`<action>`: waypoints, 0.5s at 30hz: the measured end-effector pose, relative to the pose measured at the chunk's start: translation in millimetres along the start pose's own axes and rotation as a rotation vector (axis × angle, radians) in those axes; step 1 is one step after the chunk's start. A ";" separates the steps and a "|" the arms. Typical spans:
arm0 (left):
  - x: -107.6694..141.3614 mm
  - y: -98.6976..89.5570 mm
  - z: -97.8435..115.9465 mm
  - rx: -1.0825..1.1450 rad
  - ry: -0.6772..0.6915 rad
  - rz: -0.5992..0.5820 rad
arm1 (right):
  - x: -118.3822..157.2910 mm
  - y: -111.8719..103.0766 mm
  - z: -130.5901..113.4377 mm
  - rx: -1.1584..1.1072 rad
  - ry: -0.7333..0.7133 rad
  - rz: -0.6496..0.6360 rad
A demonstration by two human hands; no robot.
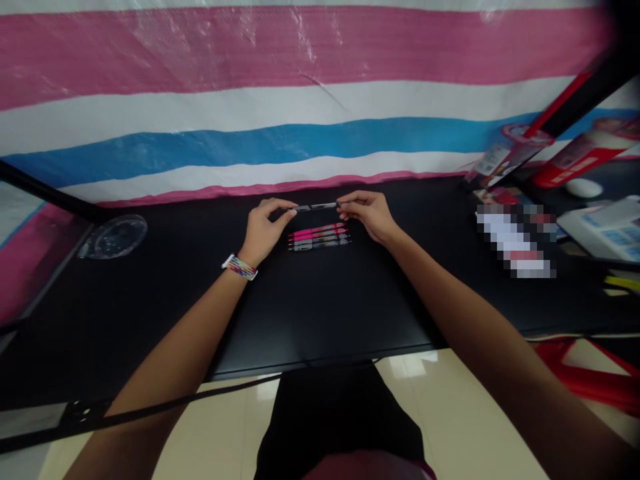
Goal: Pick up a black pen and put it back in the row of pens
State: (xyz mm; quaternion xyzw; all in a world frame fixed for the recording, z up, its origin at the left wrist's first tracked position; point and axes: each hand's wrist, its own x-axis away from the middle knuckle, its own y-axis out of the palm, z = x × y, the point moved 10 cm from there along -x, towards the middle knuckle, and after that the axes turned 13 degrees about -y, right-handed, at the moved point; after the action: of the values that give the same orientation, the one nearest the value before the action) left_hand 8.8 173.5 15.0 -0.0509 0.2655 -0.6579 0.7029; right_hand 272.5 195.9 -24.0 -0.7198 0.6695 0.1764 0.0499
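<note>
A dark pen with a clear barrel (324,206) lies crosswise between my two hands, beyond a row of other pens. My left hand (266,225), with a patterned band on the wrist, pinches its left end between thumb and fingers. At the other end, the fingertips of my right hand (369,212) are closed on the pen. Just nearer to me, pink pens (316,233) and grey, clear-barrelled pens (320,245) lie side by side on the black table (320,313), roughly parallel to the held one.
A clear plastic lid (114,237) lies at the left. On the right are a cup with a red straw (510,157), a red cup (583,157), a white mouse (584,188), a blurred-out item (515,240) and a keypad device (610,227). Striped sheeting (300,143) hangs behind.
</note>
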 end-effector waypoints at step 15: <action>3.3 -3.8 7.0 0.084 0.010 0.031 | 11.2 27.5 4.8 -0.309 0.246 -0.178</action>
State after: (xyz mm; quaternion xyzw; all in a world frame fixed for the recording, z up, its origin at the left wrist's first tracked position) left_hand 8.4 167.9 21.5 -0.0138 0.2418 -0.6578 0.7132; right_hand 245.1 184.0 -27.5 -0.7912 0.5695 0.1825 -0.1277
